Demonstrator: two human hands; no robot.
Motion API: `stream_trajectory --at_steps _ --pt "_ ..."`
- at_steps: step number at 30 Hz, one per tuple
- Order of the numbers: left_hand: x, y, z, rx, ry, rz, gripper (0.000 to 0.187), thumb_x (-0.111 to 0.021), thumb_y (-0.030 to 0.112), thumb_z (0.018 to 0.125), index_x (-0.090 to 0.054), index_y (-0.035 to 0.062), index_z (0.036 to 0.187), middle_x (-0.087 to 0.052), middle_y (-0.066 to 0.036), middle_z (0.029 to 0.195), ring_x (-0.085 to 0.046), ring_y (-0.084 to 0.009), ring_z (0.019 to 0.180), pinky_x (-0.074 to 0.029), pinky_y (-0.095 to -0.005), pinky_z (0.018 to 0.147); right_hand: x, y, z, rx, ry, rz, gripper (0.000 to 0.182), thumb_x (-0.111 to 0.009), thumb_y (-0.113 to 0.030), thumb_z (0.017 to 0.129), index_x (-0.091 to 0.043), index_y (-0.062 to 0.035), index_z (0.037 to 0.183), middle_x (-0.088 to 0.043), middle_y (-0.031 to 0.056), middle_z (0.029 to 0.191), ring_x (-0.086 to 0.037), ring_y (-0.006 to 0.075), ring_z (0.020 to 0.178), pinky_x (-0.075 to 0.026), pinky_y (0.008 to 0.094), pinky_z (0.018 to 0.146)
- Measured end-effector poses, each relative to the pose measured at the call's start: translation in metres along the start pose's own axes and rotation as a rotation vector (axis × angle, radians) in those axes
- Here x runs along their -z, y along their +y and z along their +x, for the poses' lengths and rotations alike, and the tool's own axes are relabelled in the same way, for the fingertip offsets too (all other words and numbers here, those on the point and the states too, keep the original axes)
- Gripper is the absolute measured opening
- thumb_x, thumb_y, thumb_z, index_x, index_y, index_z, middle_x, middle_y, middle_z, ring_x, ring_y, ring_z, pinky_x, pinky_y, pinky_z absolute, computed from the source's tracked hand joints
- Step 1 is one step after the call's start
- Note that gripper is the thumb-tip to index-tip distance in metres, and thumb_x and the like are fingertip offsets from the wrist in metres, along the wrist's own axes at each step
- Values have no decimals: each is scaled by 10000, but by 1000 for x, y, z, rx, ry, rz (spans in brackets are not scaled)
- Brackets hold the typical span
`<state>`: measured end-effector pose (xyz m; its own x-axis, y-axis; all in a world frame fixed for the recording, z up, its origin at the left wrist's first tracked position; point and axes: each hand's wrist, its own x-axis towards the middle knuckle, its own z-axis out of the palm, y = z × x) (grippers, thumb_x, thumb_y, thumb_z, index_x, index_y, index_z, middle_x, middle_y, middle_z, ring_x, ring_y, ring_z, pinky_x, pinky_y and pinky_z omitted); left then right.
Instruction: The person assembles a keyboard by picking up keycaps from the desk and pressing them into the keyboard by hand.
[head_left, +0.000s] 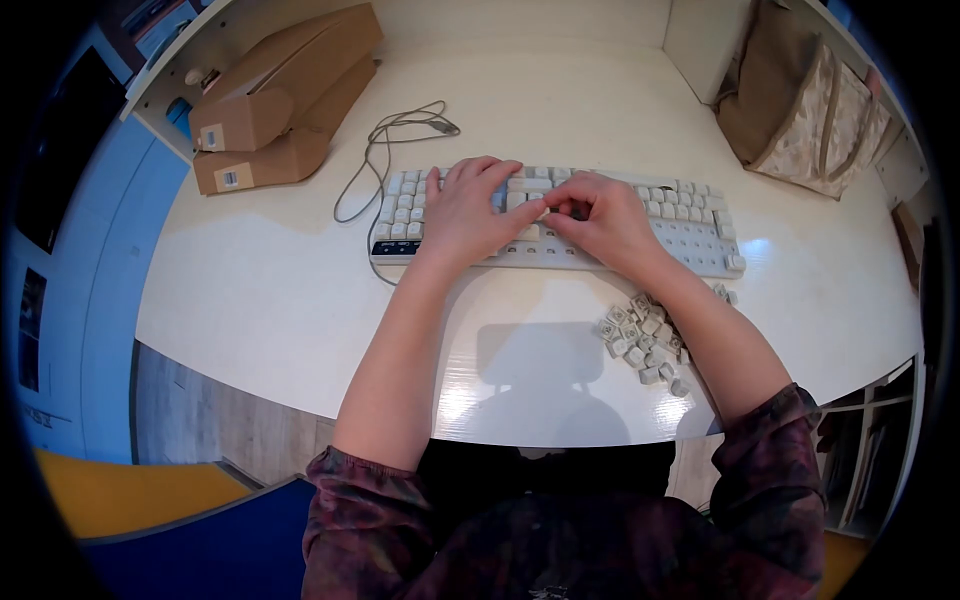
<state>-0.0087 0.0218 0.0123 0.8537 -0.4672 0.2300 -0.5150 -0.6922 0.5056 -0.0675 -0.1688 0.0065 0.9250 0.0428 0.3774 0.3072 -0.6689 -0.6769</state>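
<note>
A pale keyboard [695,245] lies across the white desk, with keycaps missing from part of its lower rows. Over its left half rests my left hand [470,208], fingers spread on the keys and thumb reaching toward the middle. My right hand [605,220] is closed in a pinch near that thumb, above the keyboard's centre; whatever sits between its fingertips is too small to make out. A pile of loose keycaps [645,340] lies in front of the keyboard, beside my right forearm, which partly covers it.
A coiled grey cable [372,165] runs from behind the keyboard down its left side. Two stacked cardboard boxes [290,95] stand at the back left of the desk [270,290]. A brown bag [810,110] leans at the back right.
</note>
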Motion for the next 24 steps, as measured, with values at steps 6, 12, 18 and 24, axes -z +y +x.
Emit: stream_trajectory --at_steps 6,12,18,24 --pt "1 2 -1 -11 -3 30 661 -689 541 802 -598 156 1332 -512 -96 1401 -404 -245 1373 -99 -503 1190 2 -2 -1 -20 -9 -13 143 -761 -203 765 -747 -111 875 -660 43 766 -638 217 702 -500 343 627" --pt "1 -1 1 -11 -15 -3 666 -672 550 787 -608 153 1318 -518 -85 1399 -394 -247 1378 -86 -541 1195 0 -3 -1 -22 4 -23 149 -766 -216 762 -747 -114 868 -666 35 762 -638 215 694 -500 345 625" --pt "4 -3 3 22 -22 -156 537 -596 485 888 -618 133 1292 -555 -73 1361 -415 -222 1358 -93 -539 1189 -2 1 -1 -24 -1 0 172 -771 -214 756 -748 -109 891 -672 32 766 -646 206 706 -506 335 640" --pt "5 -7 4 4 -35 -154 477 -583 431 928 -620 116 1284 -569 -70 1347 -441 -211 1336 -119 -488 1178 0 0 -1 -33 -18 26 177 -768 -205 758 -749 -106 902 -671 35 763 -645 203 706 -505 334 643"
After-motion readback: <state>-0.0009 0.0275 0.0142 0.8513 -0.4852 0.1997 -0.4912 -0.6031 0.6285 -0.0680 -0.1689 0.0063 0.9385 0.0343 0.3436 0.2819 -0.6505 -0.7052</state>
